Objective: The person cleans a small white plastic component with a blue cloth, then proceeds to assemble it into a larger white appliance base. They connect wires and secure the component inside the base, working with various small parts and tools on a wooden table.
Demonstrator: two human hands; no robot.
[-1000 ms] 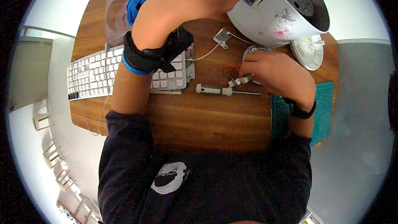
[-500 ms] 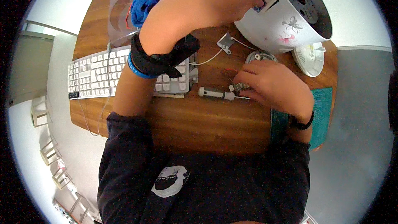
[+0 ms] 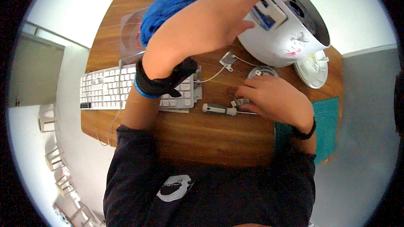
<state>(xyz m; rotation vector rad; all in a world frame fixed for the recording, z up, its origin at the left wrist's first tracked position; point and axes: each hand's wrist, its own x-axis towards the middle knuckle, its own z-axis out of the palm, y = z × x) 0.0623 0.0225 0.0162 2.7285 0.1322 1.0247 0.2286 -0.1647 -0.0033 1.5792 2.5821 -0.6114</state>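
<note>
Brown wood-grain table [image 3: 210, 138] under everything. White curved housing [image 3: 269, 42] with printed flower, far right side of table, tipped, dark open end facing right. Could roll or slide if only the fingers steady it. Long white keyboard [image 3: 107, 88], left side. Green cutting mat [image 3: 326, 117], near right edge. Left hand [image 3: 214, 21]: blurred, fingers spread at the housing's cut-out, not wrapped round it; contact unclear. Blue fabric-like bundle [image 3: 162, 14] behind left forearm. Right hand [image 3: 275, 101]: fingers curled down over small parts; can't tell if pinching. White round vented plastic cover [image 3: 313, 73] beside housing; a rolling housing could knock it. Grey-and-white screwdriver [image 3: 216, 109], shaft under right fingers, easily nudged. Coiled grey cord [image 3: 265, 70] just beyond them. Small grey square plate [image 3: 227, 60] on thin white wire; a snagged wire could strain its joint. Tiny pale connector [image 3: 239, 102] at right fingertips, easily dropped.
</note>
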